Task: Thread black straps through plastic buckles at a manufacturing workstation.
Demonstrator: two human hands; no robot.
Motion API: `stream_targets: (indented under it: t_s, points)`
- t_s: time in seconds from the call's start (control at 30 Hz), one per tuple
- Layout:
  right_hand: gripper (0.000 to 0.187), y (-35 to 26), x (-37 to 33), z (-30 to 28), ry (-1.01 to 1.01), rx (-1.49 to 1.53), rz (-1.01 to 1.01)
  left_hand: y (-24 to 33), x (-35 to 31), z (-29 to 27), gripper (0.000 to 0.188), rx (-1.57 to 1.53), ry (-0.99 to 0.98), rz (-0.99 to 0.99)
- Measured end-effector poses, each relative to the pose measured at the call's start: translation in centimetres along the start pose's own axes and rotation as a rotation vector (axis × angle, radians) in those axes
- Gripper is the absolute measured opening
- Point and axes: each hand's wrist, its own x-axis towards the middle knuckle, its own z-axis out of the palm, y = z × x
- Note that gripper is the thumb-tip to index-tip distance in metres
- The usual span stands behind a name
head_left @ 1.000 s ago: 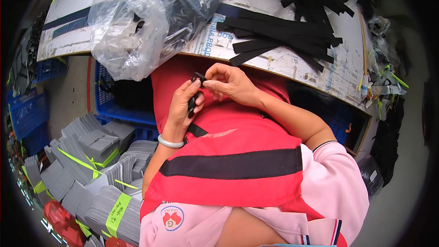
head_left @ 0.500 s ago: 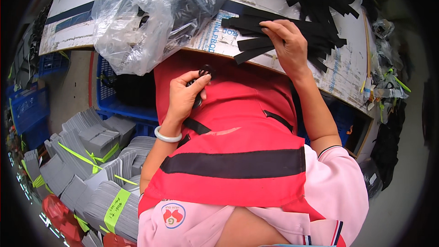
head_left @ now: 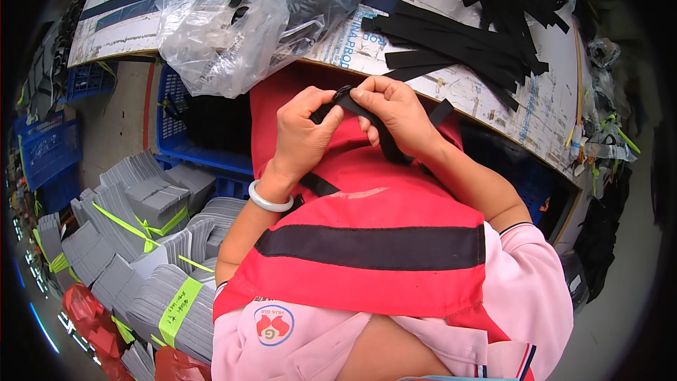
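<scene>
Over my lap, in front of the table edge, both hands meet. My left hand [head_left: 305, 127] is closed in a pinch on a small black ring-like buckle [head_left: 343, 92]; its exact shape is partly hidden by the fingers. My right hand [head_left: 396, 113] pinches a black webbing strap [head_left: 388, 142] against the buckle. The strap hangs down below the right fingers, and one end sticks out past the right wrist. Whether the strap passes through the buckle I cannot tell. Several more black straps [head_left: 451, 37] lie fanned out on the table just beyond my right hand.
A clear plastic bag [head_left: 218, 28] with dark contents overhangs the edge of the worn white table [head_left: 486, 109]. Blue crates [head_left: 169, 116] stand under it on the left. Stacked grey pads [head_left: 159, 204] tied with green bands and red bags [head_left: 88, 310] lie left of me.
My right hand has come from the strap pile back to my left hand, bringing one strap. My left hand has moved slightly right and up with the buckle.
</scene>
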Motion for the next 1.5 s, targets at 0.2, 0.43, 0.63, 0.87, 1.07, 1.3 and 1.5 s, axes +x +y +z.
stream_targets:
  t_s: [0.2,0.43,0.63,0.87,1.07,1.3,1.5]
  points:
    - [0.017,0.4,0.2,0.5,0.041,-0.055,-0.072,-0.5,-0.4,-0.1,0.011,0.057,-0.051,0.02]
    - [0.017,0.6,0.5,0.2,0.017,-0.081,-0.041,-0.3,-0.6,-0.1,0.011,-0.128,-0.048,-0.135]
    - [0.016,1.6,1.3,0.8,0.053,0.114,-0.126,0.0,-0.1,0.3,0.011,0.156,0.078,0.191]
    - [0.024,1.7,1.9,1.4,0.056,0.233,-0.226,-0.5,-0.7,0.8,0.012,0.266,0.134,0.34]
    - [0.032,2.3,1.8,1.6,0.039,-0.005,-0.269,-1.0,-0.9,0.1,0.013,0.079,0.141,0.091]
    - [0.027,2.3,2.9,0.2,-0.09,0.066,0.023,-1.6,-0.7,-0.4,0.015,0.302,0.127,0.373]
    - [0.016,2.4,2.6,-0.4,-0.053,-0.223,-0.293,-2.3,-1.1,-1.5,0.016,-0.69,-0.039,-0.453]
